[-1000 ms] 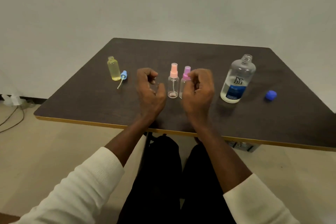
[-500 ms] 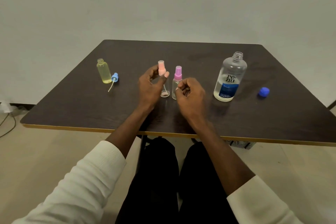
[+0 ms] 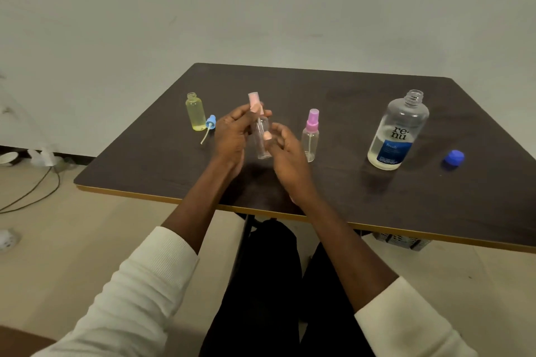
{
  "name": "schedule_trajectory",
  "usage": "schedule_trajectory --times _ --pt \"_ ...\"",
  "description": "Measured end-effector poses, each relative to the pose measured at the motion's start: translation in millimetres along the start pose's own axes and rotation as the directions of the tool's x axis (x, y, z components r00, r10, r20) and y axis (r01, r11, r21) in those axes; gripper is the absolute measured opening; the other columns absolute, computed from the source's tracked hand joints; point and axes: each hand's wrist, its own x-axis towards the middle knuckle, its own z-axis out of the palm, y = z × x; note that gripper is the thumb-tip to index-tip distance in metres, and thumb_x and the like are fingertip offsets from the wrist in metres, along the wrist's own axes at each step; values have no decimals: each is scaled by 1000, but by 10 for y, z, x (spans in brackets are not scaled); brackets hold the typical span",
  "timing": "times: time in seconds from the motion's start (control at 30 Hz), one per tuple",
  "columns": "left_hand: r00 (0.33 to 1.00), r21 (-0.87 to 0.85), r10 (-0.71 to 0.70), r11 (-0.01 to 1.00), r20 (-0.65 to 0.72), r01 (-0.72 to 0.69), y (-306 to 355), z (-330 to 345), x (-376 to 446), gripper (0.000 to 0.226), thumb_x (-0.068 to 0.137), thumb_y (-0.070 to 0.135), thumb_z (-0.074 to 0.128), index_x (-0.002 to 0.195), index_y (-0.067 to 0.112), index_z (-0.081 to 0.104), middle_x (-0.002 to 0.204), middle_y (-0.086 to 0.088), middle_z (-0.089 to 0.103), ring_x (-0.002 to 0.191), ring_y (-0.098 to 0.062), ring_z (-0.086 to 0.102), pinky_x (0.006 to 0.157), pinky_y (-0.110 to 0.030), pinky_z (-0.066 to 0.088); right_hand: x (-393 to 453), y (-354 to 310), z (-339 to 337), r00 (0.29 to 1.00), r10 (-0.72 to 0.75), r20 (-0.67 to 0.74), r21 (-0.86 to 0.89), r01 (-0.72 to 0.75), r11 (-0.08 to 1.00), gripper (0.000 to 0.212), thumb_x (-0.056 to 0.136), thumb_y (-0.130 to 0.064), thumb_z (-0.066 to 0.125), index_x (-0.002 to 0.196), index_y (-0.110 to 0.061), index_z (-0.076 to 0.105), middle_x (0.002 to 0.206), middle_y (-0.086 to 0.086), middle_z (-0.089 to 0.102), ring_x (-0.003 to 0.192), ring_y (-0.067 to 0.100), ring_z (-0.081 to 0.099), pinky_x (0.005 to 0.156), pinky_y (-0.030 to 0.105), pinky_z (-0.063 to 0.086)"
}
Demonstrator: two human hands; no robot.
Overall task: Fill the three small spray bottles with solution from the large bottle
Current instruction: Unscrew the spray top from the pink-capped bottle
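Seen through my head camera, both hands meet over the dark desk (image 3: 348,194) around a clear spray bottle with a pink top (image 3: 262,136). My left hand (image 3: 232,136) curls its fingers (image 3: 246,113) round the bottle's neck, just under the pink sprayer, which sticks up above them. My right hand (image 3: 285,153) grips the bottle's lower body from the right, thumb pressed on its front; the bottle stands nearly upright, tilted a little, and I cannot tell whether its base touches the desk.

Just right of my right hand stands a second small spray bottle with a purple top (image 3: 310,136), upright and capped, apart from the fingers. Farther right, well apart, sits the large solution bottle (image 3: 398,130), uncapped, with liquid only in its lower part. Its blue cap (image 3: 454,159) lies on the desk beyond that.

To the left of my left hand, a small bottle of yellow liquid (image 3: 195,111) stands open, and a blue sprayer head (image 3: 209,127) with its tube lies against its right side, near my left knuckles.
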Motion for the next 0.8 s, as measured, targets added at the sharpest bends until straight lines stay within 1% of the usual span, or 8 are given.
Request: schedule_trajectory --times 0.1,0.2,0.27,0.4,0.57,0.63,0.73,0.8 --pt "977 0 -126 992 170 128 29 -80 53 19 101 9 54 115 2 64 100 -11 76 99 -23 70 89 -35 57 66 12 -71 982 120 149 225 -152 962 27 101 -23 51 123 -12 60 110 5 71 103 21 67 96 41 54" --pt "933 12 -196 979 300 202 28 -178 130 25 103 11 49 120 0 63 109 -16 75 110 -27 69 99 -40 54 42 22 -124 961 152 230 324 -223 919 19 100 -13 50 114 -11 63 96 5 69 93 20 64 94 39 51" --pt "920 15 -202 978 334 210 39 -216 170 25 102 12 51 119 -1 64 109 -16 75 109 -27 69 97 -40 55 51 26 -130 953 166 253 339 -248 908 17 99 -7 51 111 -9 63 94 7 67 93 21 63 94 40 51" --pt "951 58 -207 978 232 199 22 -139 185 13 95 5 61 104 1 68 90 -10 77 90 -20 73 80 -30 61 90 93 -112 973 174 153 288 -212 934 17 93 -6 60 110 -5 62 103 17 70 96 26 67 93 44 54" --pt "971 55 -196 980 134 190 -66 -39 212 9 89 7 70 98 5 67 82 -2 71 75 -12 69 74 -25 60 97 139 -103 992 130 -8 177 -126 976 27 86 -10 71 112 -7 63 90 1 69 91 19 67 86 37 57" --pt "970 4 -196 980 147 197 -70 -25 204 9 93 11 67 100 6 68 84 -2 69 77 -11 67 74 -27 59 99 164 -100 993 111 -38 144 -105 984 29 87 -12 71 114 -11 64 97 1 71 95 17 68 85 32 57" --pt "962 -81 -197 973 191 216 -67 -83 196 14 100 9 55 104 5 68 100 -11 72 91 -19 69 84 -33 57 117 191 -92 992 102 -70 137 -91 986 29 87 -11 71 115 -10 64 99 2 70 96 17 67 85 32 57" --pt "959 -45 -195 977 208 208 -76 -123 205 17 99 2 53 109 3 66 108 -16 72 96 -23 71 87 -34 57 120 199 -80 992 98 -80 126 -87 988 28 87 -12 71 114 -10 64 98 2 70 94 17 66 87 35 57"
